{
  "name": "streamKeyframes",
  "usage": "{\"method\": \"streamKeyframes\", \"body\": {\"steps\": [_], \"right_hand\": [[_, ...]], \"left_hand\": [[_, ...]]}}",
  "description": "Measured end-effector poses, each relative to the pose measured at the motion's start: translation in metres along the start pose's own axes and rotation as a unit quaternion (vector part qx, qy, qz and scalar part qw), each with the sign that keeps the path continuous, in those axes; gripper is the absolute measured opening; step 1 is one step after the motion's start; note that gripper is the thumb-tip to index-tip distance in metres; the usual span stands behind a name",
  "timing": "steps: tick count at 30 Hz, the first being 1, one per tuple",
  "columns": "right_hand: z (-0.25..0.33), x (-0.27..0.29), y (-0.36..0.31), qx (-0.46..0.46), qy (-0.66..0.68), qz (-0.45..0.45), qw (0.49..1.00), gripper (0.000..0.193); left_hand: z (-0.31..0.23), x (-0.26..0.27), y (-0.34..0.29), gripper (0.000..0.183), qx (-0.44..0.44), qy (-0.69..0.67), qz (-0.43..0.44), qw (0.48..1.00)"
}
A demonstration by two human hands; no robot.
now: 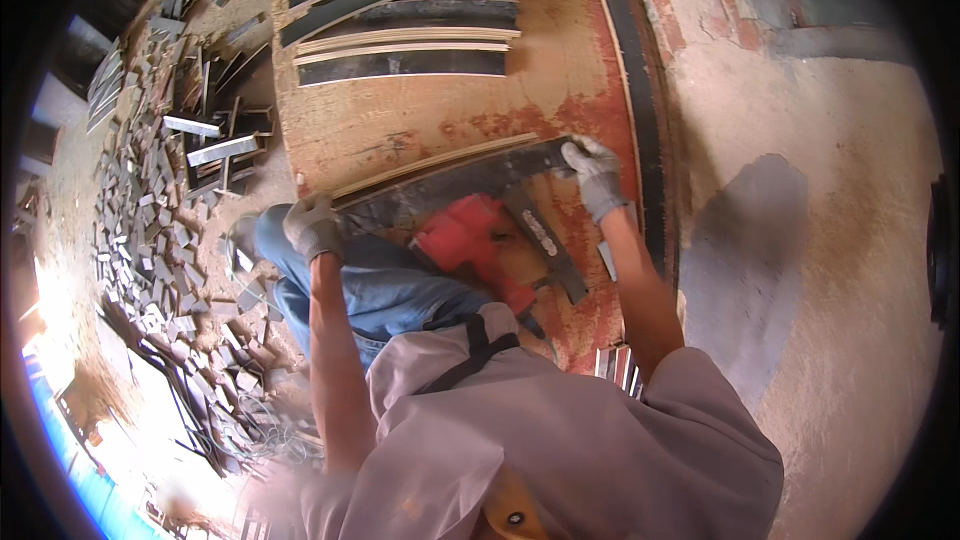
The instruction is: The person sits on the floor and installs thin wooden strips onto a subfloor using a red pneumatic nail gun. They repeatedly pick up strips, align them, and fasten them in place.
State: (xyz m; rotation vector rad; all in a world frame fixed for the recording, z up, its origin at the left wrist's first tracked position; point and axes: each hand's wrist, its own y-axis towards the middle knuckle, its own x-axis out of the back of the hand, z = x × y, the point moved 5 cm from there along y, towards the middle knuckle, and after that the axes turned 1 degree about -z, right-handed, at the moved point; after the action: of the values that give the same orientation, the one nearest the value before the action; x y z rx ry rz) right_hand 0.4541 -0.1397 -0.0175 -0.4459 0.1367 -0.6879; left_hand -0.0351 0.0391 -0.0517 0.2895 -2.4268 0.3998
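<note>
My two gloved hands hold a long dark-faced plywood strip [455, 180] by its ends, over a wooden work surface. My left hand [314, 224] is closed on its left end, by the surface's left edge. Fingers bent over the right end, my right hand [592, 168] grips it a little farther away. Pale layers show along the strip's far edge; I cannot tell whether it is one piece or several. Nearer to me lies a red power tool [470, 240], partly hidden by the strip. A dark slotted plate [543, 242] is beside the tool.
Several dark strips [400, 15] lie stacked at the far end of the wooden surface [380, 130]. Many small offcuts [155, 210] cover the floor on the left. A dark rail [640, 70] runs along the right edge, beside a worn wall [840, 160]. Short pieces [618, 368] sit near my right elbow.
</note>
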Motion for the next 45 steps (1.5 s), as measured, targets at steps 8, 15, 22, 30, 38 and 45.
{"method": "streamKeyframes", "body": {"steps": [8, 15, 22, 30, 38, 45], "right_hand": [[-0.012, -0.029, 0.002, 0.007, -0.039, -0.081, 0.996, 0.029], [-0.007, -0.046, -0.016, -0.014, -0.012, -0.110, 0.994, 0.025], [-0.009, -0.051, -0.020, -0.028, 0.009, -0.137, 0.990, 0.029], [-0.014, -0.048, -0.014, -0.022, -0.029, -0.090, 0.995, 0.029], [-0.022, -0.051, -0.015, -0.002, -0.046, -0.099, 0.994, 0.036], [-0.025, -0.048, -0.012, -0.016, -0.026, -0.104, 0.994, 0.035]], "left_hand": [[0.002, -0.008, -0.001, 0.027, 0.044, 0.010, 0.035, 0.998], [-0.021, -0.006, -0.023, 0.042, -0.011, 0.000, 0.116, 0.993], [-0.027, -0.003, -0.025, 0.047, -0.042, 0.012, 0.086, 0.995], [-0.026, -0.004, -0.029, 0.043, 0.038, -0.112, 0.066, 0.991], [-0.024, -0.002, -0.027, 0.041, 0.068, -0.144, 0.113, 0.981], [-0.033, 0.000, -0.033, 0.043, 0.067, -0.115, 0.089, 0.987]]}}
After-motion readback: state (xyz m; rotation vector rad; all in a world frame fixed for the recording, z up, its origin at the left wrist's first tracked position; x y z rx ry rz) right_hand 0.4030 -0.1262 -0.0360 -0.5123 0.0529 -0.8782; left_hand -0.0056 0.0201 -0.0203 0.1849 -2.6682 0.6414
